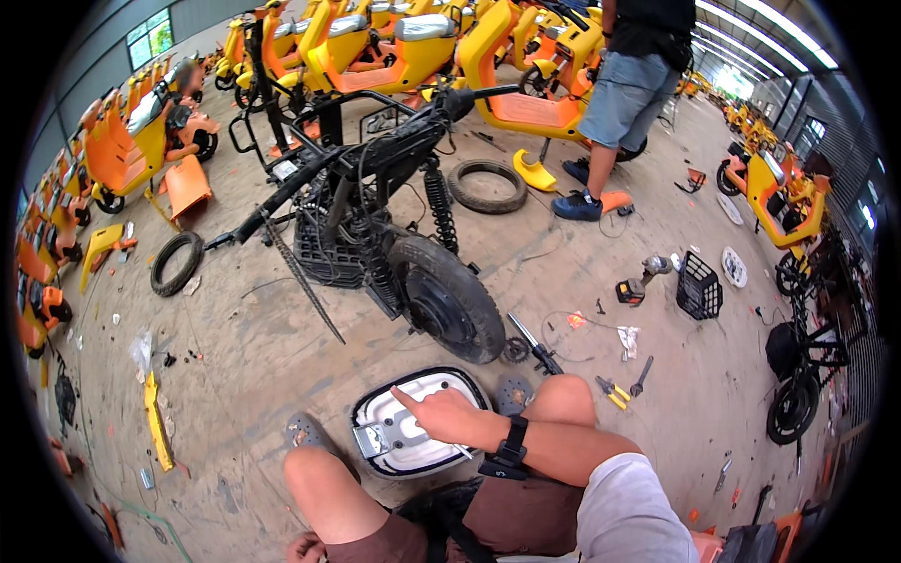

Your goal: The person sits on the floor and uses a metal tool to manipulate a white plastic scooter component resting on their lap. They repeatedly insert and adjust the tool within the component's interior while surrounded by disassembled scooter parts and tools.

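Note:
A scooter seat (pixel 375 403) lies upside down on the floor between my feet, its pale underside up and a black edge around it. Over it reaches my right hand (pixel 439 414), index finger stretched toward the far left part of the seat and the other fingers curled. A slim pale rod (pixel 464 451) shows below my right wrist; whether the hand touches it is hidden. A metal bracket (pixel 373 439) sits at the seat's near left corner. Beside my left thigh, at the lower edge, my left hand (pixel 305 547) shows only in part.
Ahead stands a stripped black scooter frame (pixel 352 178) with its wheel (pixel 446 298). Pliers (pixel 613 394), a wrench (pixel 643 375), a cordless drill (pixel 643 280) and a black basket (pixel 700 285) lie right. Loose tires (pixel 488 186) lie beyond. A person (pixel 627 94) stands near yellow scooters (pixel 375 52).

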Demonstrator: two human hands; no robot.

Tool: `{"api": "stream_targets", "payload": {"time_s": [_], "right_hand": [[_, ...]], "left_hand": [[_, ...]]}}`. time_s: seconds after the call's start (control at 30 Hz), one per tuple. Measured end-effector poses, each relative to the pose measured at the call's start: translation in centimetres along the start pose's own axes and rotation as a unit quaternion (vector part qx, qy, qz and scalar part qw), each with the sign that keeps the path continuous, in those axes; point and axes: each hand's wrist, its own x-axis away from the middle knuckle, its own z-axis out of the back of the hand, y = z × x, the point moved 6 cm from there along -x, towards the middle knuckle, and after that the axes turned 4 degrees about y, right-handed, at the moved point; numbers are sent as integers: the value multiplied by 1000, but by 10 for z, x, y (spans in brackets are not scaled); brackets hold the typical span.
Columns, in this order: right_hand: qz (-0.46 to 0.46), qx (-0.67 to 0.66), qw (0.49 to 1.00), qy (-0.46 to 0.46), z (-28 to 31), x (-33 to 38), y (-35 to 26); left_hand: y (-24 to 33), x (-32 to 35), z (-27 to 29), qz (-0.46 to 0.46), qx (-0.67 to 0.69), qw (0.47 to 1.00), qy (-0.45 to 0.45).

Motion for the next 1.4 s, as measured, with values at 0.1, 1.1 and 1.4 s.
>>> {"api": "stream_targets", "payload": {"time_s": [0.1,1.1,1.4], "right_hand": [[5,11,1000,3,2,1,-2],[7,-29,1000,-2,2,3,-4],[2,-27,1000,0,1,2,-3]], "left_hand": [[-34,4,2,39,-145,983,-109],[-28,-10,3,76,-47,993,-76],[-19,-27,-2,36,32,998,-49]]}}
